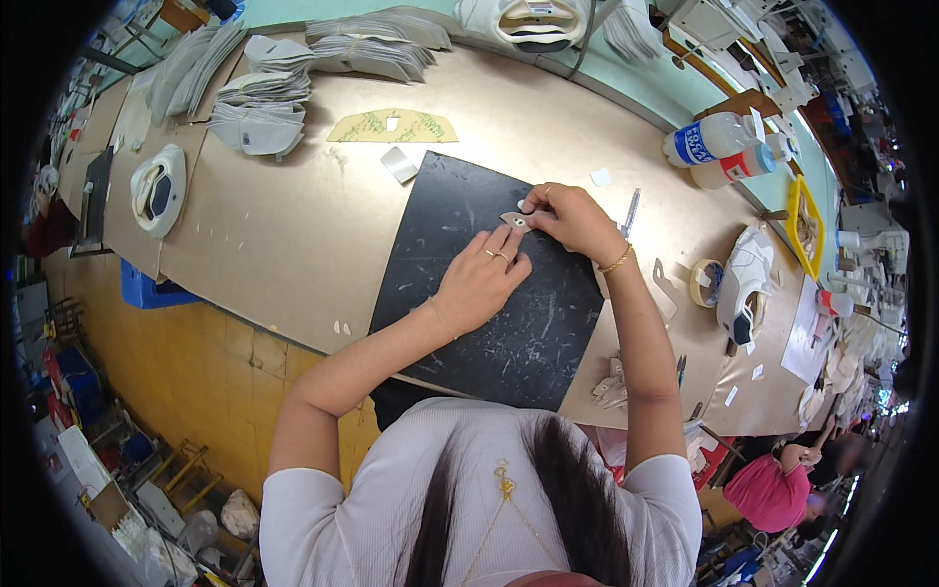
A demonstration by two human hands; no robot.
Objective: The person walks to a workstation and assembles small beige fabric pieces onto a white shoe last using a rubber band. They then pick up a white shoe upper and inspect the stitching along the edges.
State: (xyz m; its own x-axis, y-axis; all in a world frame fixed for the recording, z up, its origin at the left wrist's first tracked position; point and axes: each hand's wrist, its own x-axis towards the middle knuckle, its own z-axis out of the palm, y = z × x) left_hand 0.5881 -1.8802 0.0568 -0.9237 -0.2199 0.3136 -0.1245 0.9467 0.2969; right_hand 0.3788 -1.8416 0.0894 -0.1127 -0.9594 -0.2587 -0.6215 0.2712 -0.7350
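Note:
A small beige shoe piece [515,221] with pale oval spots lies near the far right edge of a scuffed black mat [469,342]. My left hand [481,279] rests palm down on the mat, its fingers stretched out and their tips touching the piece's near edge. On the other side, my right hand [572,220] pinches the right end of that piece between thumb and forefinger. A small white oval [523,205] shows beside the right fingertips; whether they touch it is hidden. Part of another beige piece [599,279] sticks out beneath my right wrist.
Beyond the mat lie a patterned template [391,126] and stacked grey pieces [259,112]. At right are a tape roll [704,282], a white shoe upper [745,284], a pen [633,210], bottles [719,137] and a yellow basket [805,227]. Beige pieces [611,383] lie near my right forearm.

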